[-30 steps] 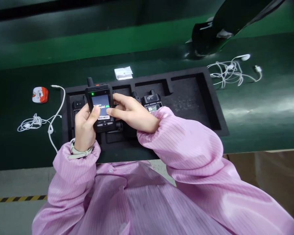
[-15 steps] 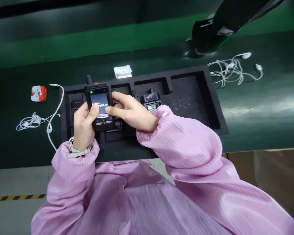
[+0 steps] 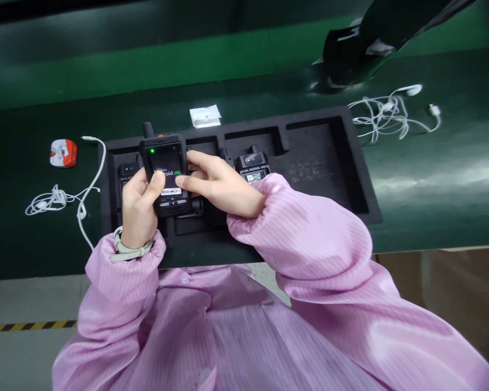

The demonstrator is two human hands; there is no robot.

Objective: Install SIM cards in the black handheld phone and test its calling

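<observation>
A black two-way radio [image 3: 169, 195] with a stubby antenna and a screen is held upright over the left part of a black foam tray [image 3: 309, 179]. Its green light is lit, and the dark screen shows a startup logo. My left hand [image 3: 140, 203] grips its left side, thumb on the lower screen edge. On the other side, my right hand [image 3: 220, 184] is closed on the radio, its thumb at the screen's right edge and the other fingers partly hidden behind. Another radio [image 3: 252, 160], its inside label showing, lies in the tray beyond my right wrist. More black devices are partly covered by my hands.
White earphones [image 3: 385, 114] lie tangled right of the tray, and a second earphone bundle [image 3: 52, 201] lies left. A white cable [image 3: 93, 190] curves by the tray's left edge. Farther out are a red-and-white box [image 3: 63, 153], white packets [image 3: 205, 116] and a black post [image 3: 346, 57].
The radio's screen has turned from a bluish glow to darker, with the logo still showing. Both hands keep their hold; the view has shifted slightly.
</observation>
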